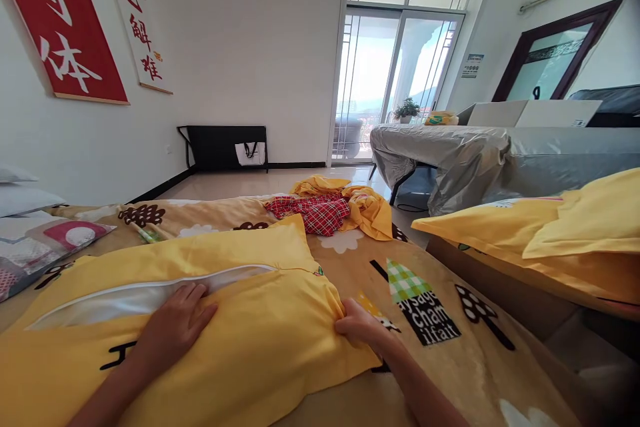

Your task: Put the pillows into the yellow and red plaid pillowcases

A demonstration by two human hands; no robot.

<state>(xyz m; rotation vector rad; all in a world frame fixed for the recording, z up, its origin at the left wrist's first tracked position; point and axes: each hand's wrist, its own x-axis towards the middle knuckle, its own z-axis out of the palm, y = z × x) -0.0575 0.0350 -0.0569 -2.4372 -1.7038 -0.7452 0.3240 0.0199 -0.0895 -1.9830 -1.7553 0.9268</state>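
Observation:
A yellow pillowcase [270, 347] with a white pillow [120, 303] inside lies across the bed in front of me. Its long zipper opening gapes, and the white filling shows through it. My left hand [180, 317] rests on the cover at the opening's lower edge; its fingertips reach the gap and may be tucked slightly in. At the case's right end, my right hand [361, 321] is closed around a pinch of the yellow fabric, which wrinkles towards the grip.
A patterned blanket [350, 280] covers the bed. Crumpled yellow cloth [370, 210] and red plaid cloth [320, 212] lie at its far edge. More yellow pillows [590, 220] sit on a box at right. A pillow in clear plastic [45, 243] lies left. Behind stands a covered table [450, 147].

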